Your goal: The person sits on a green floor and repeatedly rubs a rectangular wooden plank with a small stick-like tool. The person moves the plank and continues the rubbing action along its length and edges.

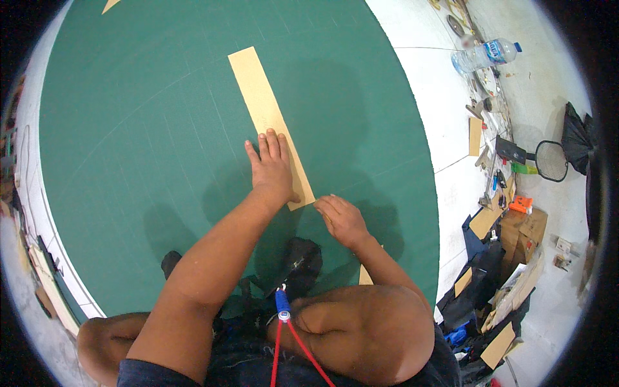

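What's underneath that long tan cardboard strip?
The tan strip lies on a wide green fabric sheet with faint pale lines; whatever it covers is hidden. The left hand rests on top.

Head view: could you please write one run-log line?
left hand: on tan strip; right hand: at its near corner; green cloth: beneath

The flat left hand (271,173) hides part of the lower half of the long, straight-edged tan card strip (255,80), whose small marking is too faint to read, and whether the pinched fingers (327,205) of the right hand (345,222) grip anything at its near corner cannot be told. The right forearm (390,267) partly covers a second tan piece (365,277). The top edge cuts off a pointed tan piece (111,5) and the broad dark-green cloth (129,193), the lower edge a thin red cord (278,355).
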`<act>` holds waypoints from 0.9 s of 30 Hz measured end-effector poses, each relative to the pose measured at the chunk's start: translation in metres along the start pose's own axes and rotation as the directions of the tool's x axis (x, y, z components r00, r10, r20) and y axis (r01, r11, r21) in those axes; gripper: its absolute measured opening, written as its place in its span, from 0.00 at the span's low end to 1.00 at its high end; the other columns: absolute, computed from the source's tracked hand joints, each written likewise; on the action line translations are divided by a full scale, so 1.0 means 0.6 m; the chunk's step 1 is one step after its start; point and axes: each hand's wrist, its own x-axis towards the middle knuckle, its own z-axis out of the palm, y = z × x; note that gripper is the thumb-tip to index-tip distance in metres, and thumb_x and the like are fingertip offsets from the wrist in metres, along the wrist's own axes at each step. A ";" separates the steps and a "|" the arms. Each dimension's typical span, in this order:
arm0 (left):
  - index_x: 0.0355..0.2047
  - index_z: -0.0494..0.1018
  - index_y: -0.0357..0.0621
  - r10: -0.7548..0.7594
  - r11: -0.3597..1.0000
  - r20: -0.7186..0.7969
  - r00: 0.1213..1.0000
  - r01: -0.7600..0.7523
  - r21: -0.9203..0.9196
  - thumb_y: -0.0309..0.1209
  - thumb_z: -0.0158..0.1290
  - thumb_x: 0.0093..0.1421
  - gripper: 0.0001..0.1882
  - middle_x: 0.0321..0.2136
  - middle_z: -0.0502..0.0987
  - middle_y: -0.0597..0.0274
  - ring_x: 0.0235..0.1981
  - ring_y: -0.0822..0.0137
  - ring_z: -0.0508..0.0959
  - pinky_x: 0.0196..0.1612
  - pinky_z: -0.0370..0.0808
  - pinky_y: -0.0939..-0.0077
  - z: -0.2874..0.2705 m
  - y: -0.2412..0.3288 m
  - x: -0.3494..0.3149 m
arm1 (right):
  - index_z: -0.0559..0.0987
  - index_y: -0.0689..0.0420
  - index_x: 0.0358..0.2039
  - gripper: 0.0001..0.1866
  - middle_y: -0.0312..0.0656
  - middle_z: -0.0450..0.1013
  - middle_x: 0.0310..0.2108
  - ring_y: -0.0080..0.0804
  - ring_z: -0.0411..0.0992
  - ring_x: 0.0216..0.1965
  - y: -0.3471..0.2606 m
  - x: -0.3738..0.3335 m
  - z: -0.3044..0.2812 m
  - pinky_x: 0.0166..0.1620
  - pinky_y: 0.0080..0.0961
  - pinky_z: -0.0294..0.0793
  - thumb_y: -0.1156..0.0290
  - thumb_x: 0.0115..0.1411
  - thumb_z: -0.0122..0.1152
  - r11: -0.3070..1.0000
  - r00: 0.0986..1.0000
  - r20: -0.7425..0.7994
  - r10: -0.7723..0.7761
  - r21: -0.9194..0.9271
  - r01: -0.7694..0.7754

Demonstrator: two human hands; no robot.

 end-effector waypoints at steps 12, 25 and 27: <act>0.74 0.40 0.31 -0.012 0.999 -0.052 0.999 0.010 -0.050 0.67 0.74 0.32 0.83 0.75 0.41 0.36 0.76 0.40 0.45 0.72 0.44 0.28 0.016 -0.002 0.005 | 0.79 0.57 0.44 0.08 0.44 0.78 0.43 0.46 0.77 0.45 0.006 0.059 -0.010 0.50 0.41 0.76 0.74 0.64 0.60 0.976 0.979 -0.081 -0.188 -0.129 0.177; 0.74 0.47 0.36 -0.032 0.958 -0.237 0.971 -0.038 -0.283 0.69 0.67 0.43 0.71 0.76 0.45 0.42 0.77 0.44 0.47 0.72 0.42 0.28 0.044 -0.019 -0.003 | 0.80 0.55 0.50 0.13 0.47 0.80 0.45 0.47 0.78 0.45 0.029 0.241 -0.039 0.51 0.40 0.77 0.64 0.72 0.52 0.865 0.870 -0.357 0.339 0.483 -0.139; 0.73 0.52 0.38 -0.038 0.942 -0.303 0.952 -0.067 -0.329 0.69 0.63 0.49 0.64 0.76 0.47 0.45 0.77 0.46 0.47 0.72 0.41 0.28 0.047 -0.030 0.001 | 0.80 0.56 0.50 0.13 0.48 0.80 0.44 0.47 0.78 0.44 0.043 0.203 -0.038 0.49 0.39 0.78 0.64 0.73 0.52 0.680 0.778 -0.279 0.563 0.691 -0.244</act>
